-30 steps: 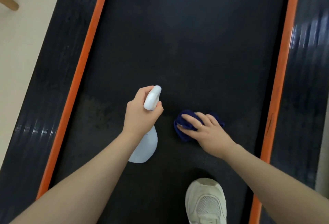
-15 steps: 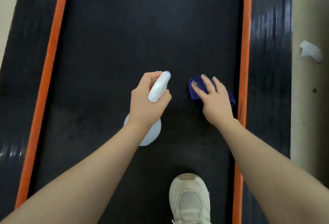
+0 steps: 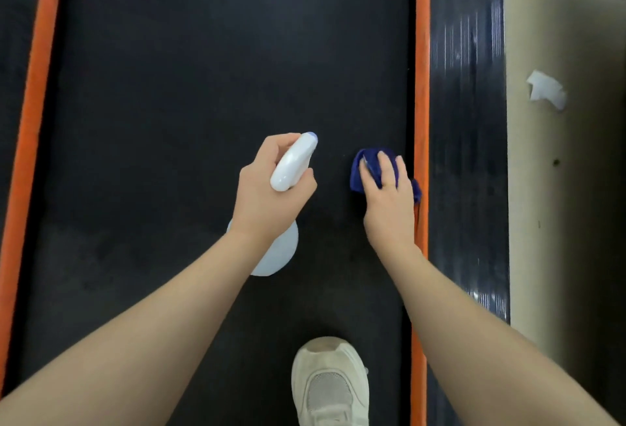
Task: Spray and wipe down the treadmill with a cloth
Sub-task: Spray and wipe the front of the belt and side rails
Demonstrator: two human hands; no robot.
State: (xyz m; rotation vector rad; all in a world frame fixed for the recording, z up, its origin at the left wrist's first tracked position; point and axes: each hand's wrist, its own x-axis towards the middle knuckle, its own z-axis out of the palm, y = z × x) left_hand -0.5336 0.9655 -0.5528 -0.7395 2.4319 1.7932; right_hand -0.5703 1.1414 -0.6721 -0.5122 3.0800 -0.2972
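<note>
- Looking straight down at a treadmill belt (image 3: 203,87), black, with an orange strip (image 3: 421,70) running along its right edge and another orange strip (image 3: 30,120) on the left.
- Left hand (image 3: 267,195) is wrapped round the neck of a white spray bottle (image 3: 292,165), fingers curled at the front of the head, thumb on the near side. Nozzle end points away from the person, and the rounded bottle body pokes out under the wrist.
- Right hand (image 3: 389,195) is flat-ish, fingers pretty much straight, pressing a dark blue cloth (image 3: 362,171) down onto the belt. Not a grip as far as I can see, just palm and fingers on top.
- That cloth is bunched up, sitting at the far right of the belt, right up against the orange strip, with a bit of it sticking out at the hand's right side.
- Bottle and cloth are near each other but apart, with bare belt between them.
- One off-white sneaker (image 3: 330,381) stands on the belt at the bottom, toe pointing forward.
- Right of the belt is a shiny ribbed side rail (image 3: 469,120), then pale floor with a crumpled white scrap (image 3: 545,90) lying on it.
</note>
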